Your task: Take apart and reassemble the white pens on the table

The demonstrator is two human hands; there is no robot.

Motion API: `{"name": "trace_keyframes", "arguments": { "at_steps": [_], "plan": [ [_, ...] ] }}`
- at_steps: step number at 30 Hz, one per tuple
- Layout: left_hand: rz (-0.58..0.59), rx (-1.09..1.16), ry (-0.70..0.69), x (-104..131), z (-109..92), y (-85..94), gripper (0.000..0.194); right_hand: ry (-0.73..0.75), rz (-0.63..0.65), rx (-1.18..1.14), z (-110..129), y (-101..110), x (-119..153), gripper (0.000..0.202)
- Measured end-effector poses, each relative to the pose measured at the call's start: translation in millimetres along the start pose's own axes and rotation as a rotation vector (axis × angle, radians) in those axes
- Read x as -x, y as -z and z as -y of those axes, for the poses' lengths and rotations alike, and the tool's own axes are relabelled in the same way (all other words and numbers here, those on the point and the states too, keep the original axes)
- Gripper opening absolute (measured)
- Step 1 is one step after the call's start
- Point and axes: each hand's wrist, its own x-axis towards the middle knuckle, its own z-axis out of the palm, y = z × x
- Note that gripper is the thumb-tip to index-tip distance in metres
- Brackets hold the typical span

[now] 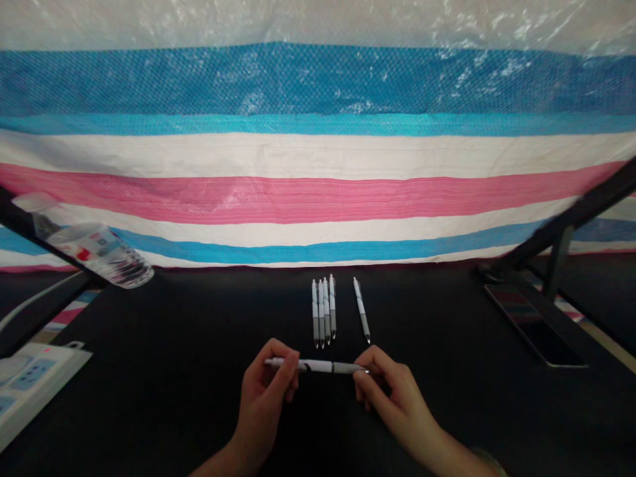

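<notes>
A white and grey click pen point(318, 366) is held level between my two hands above the black table. My left hand point(268, 384) pinches its white button end, thumb in front. At the grey grip end, my right hand point(390, 384) has thumb and forefinger closed around the metal tip. Just beyond, several matching pens point(323, 315) lie side by side, tips toward me. One more pen point(362, 310) lies apart from that row, to its right and slightly tilted.
A clear plastic bottle point(102, 252) stands at the back left. A white power strip point(37, 381) lies at the left edge. On the right, a dark phone point(534, 324) rests beside a black frame bar point(561, 225). A striped plastic sheet point(318, 199) hangs behind the black table point(173, 371).
</notes>
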Motion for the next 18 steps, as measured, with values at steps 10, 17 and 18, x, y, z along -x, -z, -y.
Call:
{"name": "trace_keyframes", "arguments": {
  "at_steps": [10,17,18],
  "plan": [
    [0.007,0.000,0.012,-1.8,1.1,0.9,0.038,0.008,0.000,0.030,0.5,0.8,-1.9,0.029],
    [0.021,0.011,0.007,-2.3,0.6,0.4,0.038,0.024,0.065,0.048,5.1,3.2,-0.4,0.039],
    [0.022,0.010,0.009,-2.1,0.5,0.4,0.039,0.026,0.066,0.060,5.6,3.2,-0.3,0.038]
  ]
}}
